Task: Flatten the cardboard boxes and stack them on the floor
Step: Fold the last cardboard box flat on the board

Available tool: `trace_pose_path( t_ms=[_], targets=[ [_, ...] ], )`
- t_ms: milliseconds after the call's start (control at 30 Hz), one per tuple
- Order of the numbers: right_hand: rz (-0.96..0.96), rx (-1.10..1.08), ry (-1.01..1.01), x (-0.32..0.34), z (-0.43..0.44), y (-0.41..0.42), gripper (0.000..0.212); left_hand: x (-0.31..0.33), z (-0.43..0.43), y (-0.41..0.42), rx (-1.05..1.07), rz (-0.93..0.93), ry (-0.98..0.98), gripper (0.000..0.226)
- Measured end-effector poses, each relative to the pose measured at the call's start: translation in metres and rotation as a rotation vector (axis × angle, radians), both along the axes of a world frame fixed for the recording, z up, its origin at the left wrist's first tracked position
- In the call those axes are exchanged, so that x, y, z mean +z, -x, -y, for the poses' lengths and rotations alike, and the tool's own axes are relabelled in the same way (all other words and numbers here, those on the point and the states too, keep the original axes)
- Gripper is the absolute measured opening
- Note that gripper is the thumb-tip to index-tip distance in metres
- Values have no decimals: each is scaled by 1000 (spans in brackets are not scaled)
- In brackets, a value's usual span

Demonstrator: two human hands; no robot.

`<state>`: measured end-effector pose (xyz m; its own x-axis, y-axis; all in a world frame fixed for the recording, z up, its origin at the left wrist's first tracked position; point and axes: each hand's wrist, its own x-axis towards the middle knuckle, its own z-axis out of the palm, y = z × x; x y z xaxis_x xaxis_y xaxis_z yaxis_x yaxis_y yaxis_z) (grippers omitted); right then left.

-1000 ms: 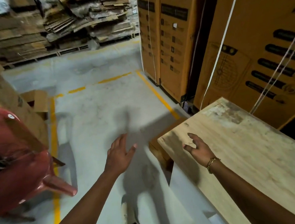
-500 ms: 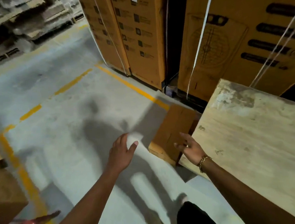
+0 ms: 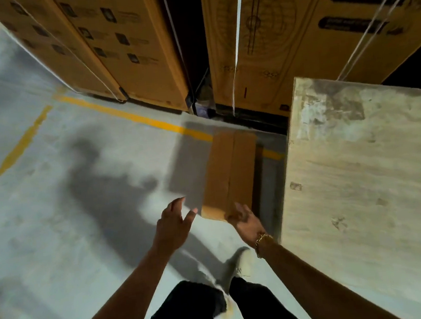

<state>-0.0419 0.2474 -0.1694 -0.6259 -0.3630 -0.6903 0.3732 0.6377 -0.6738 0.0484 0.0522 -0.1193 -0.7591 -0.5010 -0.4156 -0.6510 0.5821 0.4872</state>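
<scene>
Early stage: closed cardboard box [image 3: 230, 173] on floor [image 3: 58, 221], unflattened; left hand [image 3: 173, 224] and right hand [image 3: 246, 222] spread, empty, near its end; no stack visible.

- The cardboard box [image 3: 230, 173] lies on the floor [image 3: 58, 221].
- The tabletop [image 3: 369, 172] stands just right of the box, higher than it.
- A strapped carton [image 3: 282, 27] stands upright behind the box; a row of tall cartons [image 3: 124, 40] stands behind it, to the left.
- A painted floor line [image 3: 135, 117] passes under the box's far end.
- The left grip [image 3: 173, 224] hovers near the box's near left corner; the right grip [image 3: 245, 220] is at its near right corner.
</scene>
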Motion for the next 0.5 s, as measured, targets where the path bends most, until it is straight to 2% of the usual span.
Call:
trace_pose_path(
  t_ms=[133,200,300,400,433,500],
  targets=[
    [93,-169,-55,-61,27,22,75,-62,33,29,17,91,-95,62],
    [146,-282,-85,-91,39,39,69,-95,46,46,13,129,-137,58],
    [217,-410,-88,-143,52,65,57,-147,64,74,16,152,-204,68],
    [191,-586,-104,-225,53,87,68,-207,80,105,6,187,-262,65],
    [192,-645,-93,-272,46,91,71,-230,84,115,-6,202,-284,66],
    [208,-751,-110,-303,48,106,67,-276,93,134,-21,241,-320,72]
  ],
)
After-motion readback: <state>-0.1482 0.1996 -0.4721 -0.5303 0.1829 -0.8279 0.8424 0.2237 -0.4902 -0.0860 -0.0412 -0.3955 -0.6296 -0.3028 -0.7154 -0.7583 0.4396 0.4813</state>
